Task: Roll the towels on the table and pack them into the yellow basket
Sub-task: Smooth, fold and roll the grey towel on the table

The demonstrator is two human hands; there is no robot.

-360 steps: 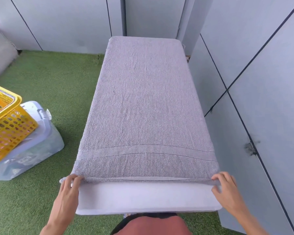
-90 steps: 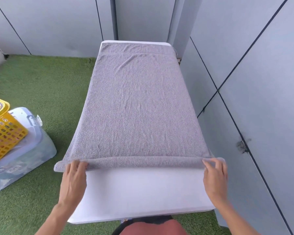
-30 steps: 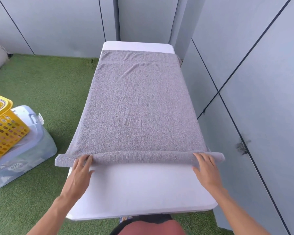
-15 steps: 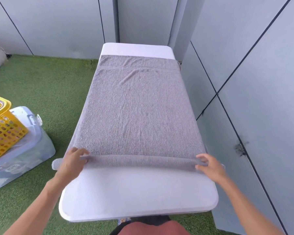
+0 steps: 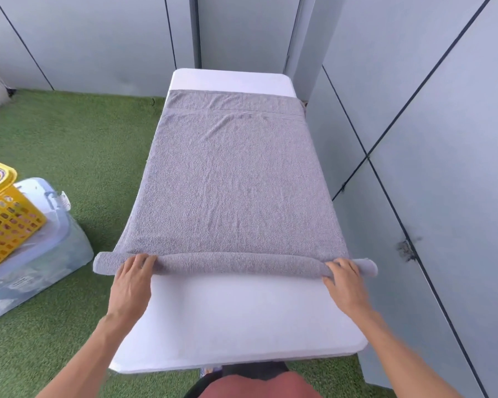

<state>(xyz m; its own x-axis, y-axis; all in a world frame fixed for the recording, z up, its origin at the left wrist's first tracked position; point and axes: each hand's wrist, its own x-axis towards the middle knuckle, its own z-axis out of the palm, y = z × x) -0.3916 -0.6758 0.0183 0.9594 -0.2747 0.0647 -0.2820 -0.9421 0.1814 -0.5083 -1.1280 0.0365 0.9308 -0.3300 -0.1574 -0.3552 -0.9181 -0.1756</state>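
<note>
A grey towel [image 5: 230,179] lies along the white table [image 5: 242,317], its near end wound into a roll [image 5: 236,264] that overhangs both table sides. My left hand [image 5: 133,280] presses flat on the roll's left part, fingers straight. On the roll's right part rests my right hand [image 5: 342,280], fingers laid over the top. The yellow basket [image 5: 3,222] stands at the left edge, only partly in view.
The basket sits on a clear plastic bin with a lid [image 5: 41,254] on green artificial grass [image 5: 78,156]. Grey panel walls [image 5: 431,156] run close along the table's right side and behind it. A bare strip of table shows beyond the towel's far end.
The roll has grown thicker and moved farther up the table. Both hands went from gripping the roll's edge to lying flat over it, and the towel's far end slid nearer.
</note>
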